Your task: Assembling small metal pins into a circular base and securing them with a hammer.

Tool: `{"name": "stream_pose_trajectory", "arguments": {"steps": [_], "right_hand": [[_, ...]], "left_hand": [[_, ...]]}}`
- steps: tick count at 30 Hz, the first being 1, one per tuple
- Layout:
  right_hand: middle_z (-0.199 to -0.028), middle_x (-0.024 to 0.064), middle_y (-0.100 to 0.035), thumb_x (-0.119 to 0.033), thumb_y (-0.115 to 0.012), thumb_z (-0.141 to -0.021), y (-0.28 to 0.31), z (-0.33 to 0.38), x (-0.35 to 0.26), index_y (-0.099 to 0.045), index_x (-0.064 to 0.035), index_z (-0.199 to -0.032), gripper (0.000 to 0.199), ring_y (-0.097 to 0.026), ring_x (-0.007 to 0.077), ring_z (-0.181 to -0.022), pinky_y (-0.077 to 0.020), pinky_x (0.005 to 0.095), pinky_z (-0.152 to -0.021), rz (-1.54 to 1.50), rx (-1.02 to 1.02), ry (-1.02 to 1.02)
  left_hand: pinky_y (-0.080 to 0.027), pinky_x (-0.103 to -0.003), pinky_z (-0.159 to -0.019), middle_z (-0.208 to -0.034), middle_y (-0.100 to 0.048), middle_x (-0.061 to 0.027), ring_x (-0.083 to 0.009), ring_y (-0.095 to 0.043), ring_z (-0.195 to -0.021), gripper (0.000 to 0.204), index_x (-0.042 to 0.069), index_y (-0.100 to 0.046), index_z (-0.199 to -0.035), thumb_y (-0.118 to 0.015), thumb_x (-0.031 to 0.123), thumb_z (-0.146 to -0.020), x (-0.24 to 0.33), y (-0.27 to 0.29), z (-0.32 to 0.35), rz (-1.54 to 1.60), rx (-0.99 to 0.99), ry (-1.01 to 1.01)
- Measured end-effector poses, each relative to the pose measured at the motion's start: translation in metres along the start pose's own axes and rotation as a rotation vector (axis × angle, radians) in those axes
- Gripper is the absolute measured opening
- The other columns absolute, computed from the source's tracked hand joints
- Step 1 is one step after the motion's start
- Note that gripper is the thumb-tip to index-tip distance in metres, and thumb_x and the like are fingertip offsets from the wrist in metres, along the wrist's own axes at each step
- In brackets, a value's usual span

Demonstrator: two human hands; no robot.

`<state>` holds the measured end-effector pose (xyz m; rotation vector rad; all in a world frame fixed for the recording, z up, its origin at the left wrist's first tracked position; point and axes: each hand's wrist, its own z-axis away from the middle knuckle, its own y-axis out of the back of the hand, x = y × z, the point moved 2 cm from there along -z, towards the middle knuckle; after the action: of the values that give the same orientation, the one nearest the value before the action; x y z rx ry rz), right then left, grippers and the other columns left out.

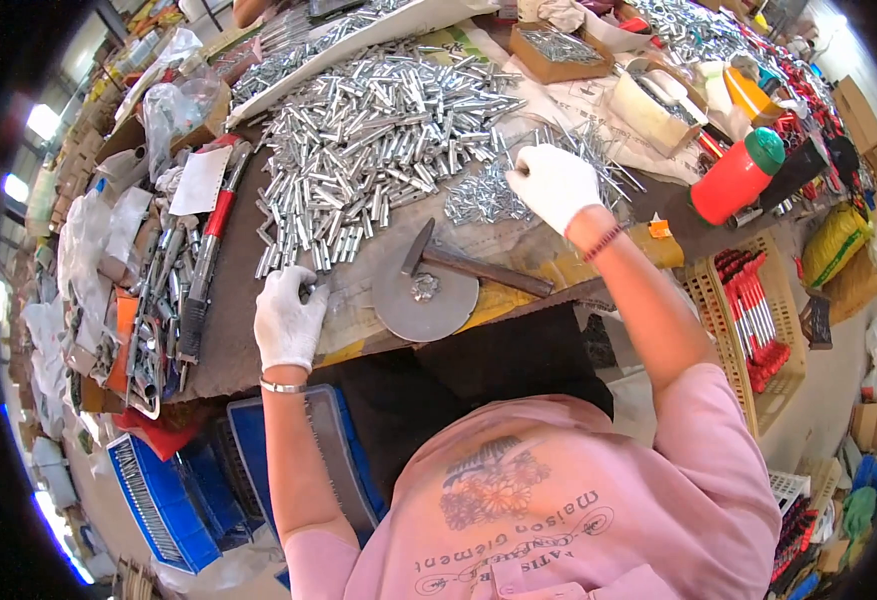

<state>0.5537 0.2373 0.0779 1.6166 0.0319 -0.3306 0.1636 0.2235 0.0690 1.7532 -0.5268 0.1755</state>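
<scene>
My left hand (291,318), in a white glove, is closed at the near left edge of a big heap of short silver metal tubes (378,135). A bit of a metal tube (306,291) shows between its thumb and fingers. My right hand (556,188), gloved too, is pinched closed over a smaller pile of thin metal pins (483,195); its fingertips hide whatever they hold. Between the hands, a hammer (483,270) with a dark wooden handle rests partly over a round grey metal plate (423,312). A small cluster of metal pieces (424,288) sits on that plate.
Tools and a red-handled bar (220,215) crowd the table's left side. At the right stand a red bottle with a green lid (738,175) and open boxes of parts (658,105). Below are a yellow crate (748,330) of red-handled tools and blue bins (168,500).
</scene>
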Motion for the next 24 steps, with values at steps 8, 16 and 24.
{"name": "stream_pose_trajectory", "arguments": {"steps": [8, 16, 24], "right_hand": [[-0.102, 0.0186, -0.078, -0.037, -0.068, -0.090, -0.021, -0.026, 0.023, -0.078, -0.0041, -0.102, 0.036, -0.074, 0.0360, -0.098, -0.0570, 0.0446, -0.091, -0.112, -0.054, -0.031], [-0.091, 0.0110, -0.071, -0.009, -0.073, -0.087, 0.010, 0.093, -0.061, -0.072, -0.0070, -0.097, 0.010, -0.072, 0.0249, -0.082, -0.0574, 0.0363, -0.075, -0.479, 0.006, 0.529], [-0.089, 0.0074, -0.064, -0.008, -0.073, -0.084, -0.021, 0.118, -0.086, -0.070, -0.0117, -0.088, 0.006, -0.069, 0.0313, -0.080, -0.0576, 0.0409, -0.071, -0.359, 0.077, 0.688]], "left_hand": [[-0.056, -0.034, -0.076, -0.092, -0.071, -0.0091, -0.0219, -0.069, -0.078, 0.010, 0.004, -0.073, -0.099, -0.079, 0.005, -0.091, 0.001, -0.001, 0.029, 0.322, 0.134, 0.126], [-0.055, -0.041, -0.083, -0.095, -0.072, -0.0129, -0.0338, -0.070, -0.091, 0.021, 0.005, -0.075, -0.103, -0.075, 0.000, -0.083, 0.063, -0.005, 0.039, 0.498, -0.221, -0.326], [-0.053, -0.042, -0.077, -0.089, -0.068, -0.0087, -0.0312, -0.067, -0.086, 0.012, 0.009, -0.078, -0.090, -0.084, 0.010, -0.079, 0.062, -0.016, 0.049, 0.434, -0.141, -0.272]]}}
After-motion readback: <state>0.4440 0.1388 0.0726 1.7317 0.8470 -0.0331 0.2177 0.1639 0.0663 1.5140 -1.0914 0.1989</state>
